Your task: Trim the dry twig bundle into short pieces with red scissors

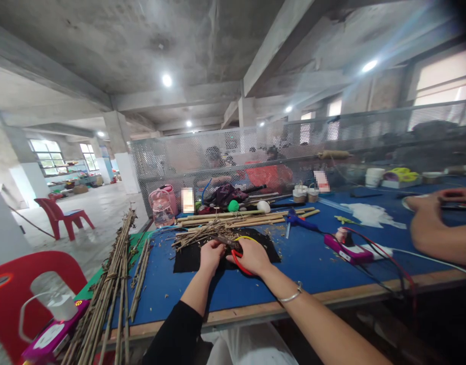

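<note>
The right hand [251, 256] is closed around the scissors [243, 264], whose handles are red and yellow, with the dark blades pointing left toward the left hand [211, 255]. The left hand's fingers are drawn in beside the blades; whether they grip anything is too small to tell. Both hands are over the black mat [187, 261] on the blue worktop [172, 299], and the scissors are above the mat's middle. A loose pile of thin twigs [194, 237] lies on the far left part of the mat, with small brown scraps scattered around. Just beyond the pile, pale sticks [236, 220] lie across the worktop from left to right. Farther back are a green ball [233, 205], a white ball [263, 206] and a dark purple cloth [227, 195], with a pink backpack [163, 207] to their left. To the right of the mat lies a blue glue gun [301, 222]; right of it and nearer is a purple and white power strip [349, 249] with cables. Crumpled white plastic [373, 215] lies farther right, and a co-worker's forearm [432, 235] rests at the far right. A bundle of long dry stems [111, 284] leans along the left end of the worktop, its near end beside a second purple power strip [56, 334] and a red chair [27, 289]. A metal mesh partition [179, 157] runs behind the worktop.
</note>
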Demonstrator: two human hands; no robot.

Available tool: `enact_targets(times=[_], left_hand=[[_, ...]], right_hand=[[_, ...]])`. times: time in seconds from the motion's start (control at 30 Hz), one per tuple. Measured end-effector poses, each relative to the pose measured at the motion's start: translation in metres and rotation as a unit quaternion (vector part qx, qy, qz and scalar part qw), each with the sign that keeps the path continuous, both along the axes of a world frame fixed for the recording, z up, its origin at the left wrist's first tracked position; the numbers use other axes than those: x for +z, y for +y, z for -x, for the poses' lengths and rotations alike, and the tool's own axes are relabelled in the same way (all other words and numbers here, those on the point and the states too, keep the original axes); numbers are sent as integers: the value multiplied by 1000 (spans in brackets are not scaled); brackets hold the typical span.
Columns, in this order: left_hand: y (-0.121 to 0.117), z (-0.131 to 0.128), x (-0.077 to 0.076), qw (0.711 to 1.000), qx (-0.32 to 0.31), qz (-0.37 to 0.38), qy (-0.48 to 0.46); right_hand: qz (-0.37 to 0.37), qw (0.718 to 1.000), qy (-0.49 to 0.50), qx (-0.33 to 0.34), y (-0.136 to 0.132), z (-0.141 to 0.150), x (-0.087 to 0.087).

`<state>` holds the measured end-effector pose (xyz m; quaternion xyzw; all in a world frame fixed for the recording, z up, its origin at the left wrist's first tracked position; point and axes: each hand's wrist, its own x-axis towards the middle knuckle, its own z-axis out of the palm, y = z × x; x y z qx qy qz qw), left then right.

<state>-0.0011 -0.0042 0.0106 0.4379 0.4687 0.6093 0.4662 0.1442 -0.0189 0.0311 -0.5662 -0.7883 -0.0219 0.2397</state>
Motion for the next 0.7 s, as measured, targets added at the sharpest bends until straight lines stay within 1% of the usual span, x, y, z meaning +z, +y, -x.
enact_targets(times=[0.1, 0.2, 0.3, 0.4, 0.47, 0.6, 0.7], left_hand=[[-1, 0, 1, 1000, 3, 0, 8], [-2, 0, 3, 1000, 2, 10, 15], [-3, -1, 3, 1000, -25, 13, -6], [-4, -3, 3, 998, -61, -3, -35], [-3, -3, 2, 997, -69, -5, -45], [-2, -3, 2, 996, -66, 3, -52], [-1, -2, 2, 997, -53, 3, -48]], right_hand=[[-14, 1000, -5, 4, 3, -1, -3], [-11, 1000, 1, 4, 4, -1, -5], [0, 1000, 9, 0, 5, -2, -6], [8, 1000, 17, -6, 4, -2, -5], [15, 1000, 19, -6, 3, -2, -4], [38, 999, 6, -18, 3, -2, -2], [36, 999, -1, -31, 4, -1, -3]])
